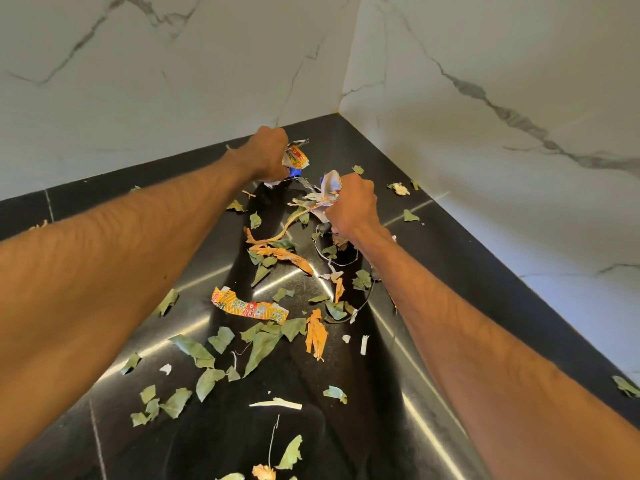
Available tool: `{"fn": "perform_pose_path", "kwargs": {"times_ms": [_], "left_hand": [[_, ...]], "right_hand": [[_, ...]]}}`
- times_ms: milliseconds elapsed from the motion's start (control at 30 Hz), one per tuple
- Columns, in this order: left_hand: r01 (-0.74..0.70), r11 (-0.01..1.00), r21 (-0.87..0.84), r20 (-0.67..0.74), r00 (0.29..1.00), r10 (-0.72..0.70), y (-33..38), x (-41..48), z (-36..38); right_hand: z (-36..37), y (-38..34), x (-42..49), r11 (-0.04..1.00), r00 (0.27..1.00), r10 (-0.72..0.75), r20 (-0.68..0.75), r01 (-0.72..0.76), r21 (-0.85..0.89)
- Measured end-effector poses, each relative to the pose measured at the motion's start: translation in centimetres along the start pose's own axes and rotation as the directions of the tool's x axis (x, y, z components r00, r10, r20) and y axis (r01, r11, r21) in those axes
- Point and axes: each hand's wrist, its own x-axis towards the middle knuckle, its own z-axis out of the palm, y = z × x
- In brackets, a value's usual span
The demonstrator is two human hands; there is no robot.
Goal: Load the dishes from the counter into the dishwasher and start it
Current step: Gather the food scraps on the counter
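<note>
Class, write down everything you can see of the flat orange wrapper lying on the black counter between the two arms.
The wrapper is a torn strip of thin, glossy film, orange and yellow with a red patch and white print. Its edges are ragged and its surface creased. It lies flat on the black counter, long side running left to right. Green leaf scraps lie by its right end. Nothing grips it.

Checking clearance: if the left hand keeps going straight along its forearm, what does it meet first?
Probably the marble wall near the corner. The left hand grips a crumpled wrapper, and only bare counter lies between. Depth unclear.
</note>
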Motion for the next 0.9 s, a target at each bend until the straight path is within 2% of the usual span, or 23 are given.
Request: {"fn": "perform_pose_path", "kwargs": {"times_ms": [400,500,567,700,900], "left_hand": [[-0.018,1.000,0.000,-0.128,0.992,0.018,-0.2,-4.2,0.7],[0.026,0.996,-0.081,-0.216,0.976,-0.043,-1.6,-6.0,0.5],[0.046,0.982,-0.185,-0.300,0.949,-0.101,-2.5,-7.4,0.1],[0.017,0.949,-0.314,-0.416,0.896,-0.154,-3.7,-11.5,-1.3],[-0.106,0.901,-0.420,-0.532,0.833,-0.150,-2.7,-20.0,-3.3]], "right_hand": [[0.4,-0.4,-0.2,1.000,0.998,0.001,-0.070,-0.003,-0.030],[0.1,-0.2,-0.7,0.999,0.994,0.017,-0.112,-0.011,0.050],[-0.2,0.0,-1.3,0.986,0.979,0.054,-0.197,-0.022,0.165],[-1.3,-1.6,-4.2,0.945,0.934,0.045,-0.354,0.076,0.319],[-2.5,-4.7,-9.9,0.910,0.880,-0.092,-0.466,0.265,0.320]]}}
